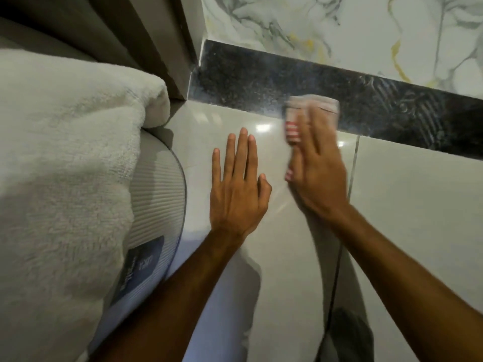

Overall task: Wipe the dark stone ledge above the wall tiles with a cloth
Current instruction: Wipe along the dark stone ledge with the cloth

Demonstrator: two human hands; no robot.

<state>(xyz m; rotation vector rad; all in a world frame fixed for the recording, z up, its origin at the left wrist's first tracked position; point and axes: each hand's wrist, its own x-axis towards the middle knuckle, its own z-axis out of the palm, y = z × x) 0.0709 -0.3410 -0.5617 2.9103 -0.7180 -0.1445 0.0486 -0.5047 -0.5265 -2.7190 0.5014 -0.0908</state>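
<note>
Two hands: left hand (236,194) fingers spread on tile (407,205); right hand (317,168) pressing one cloth (311,108) on ledge (261,82).

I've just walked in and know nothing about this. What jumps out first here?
Two bare hands against a pale glossy tiled wall: the left hand rests flat with fingers spread, and the blurred right hand presses a red-and-white striped cloth onto the dark stone ledge. Swirly wipe marks show on the ledge at right, and a fluffy white towel fills the left.

The right hand (317,163) presses a striped cloth (308,111) onto the dark ledge (235,77); the left hand (237,189) lies flat on the tiles (407,205).
</note>
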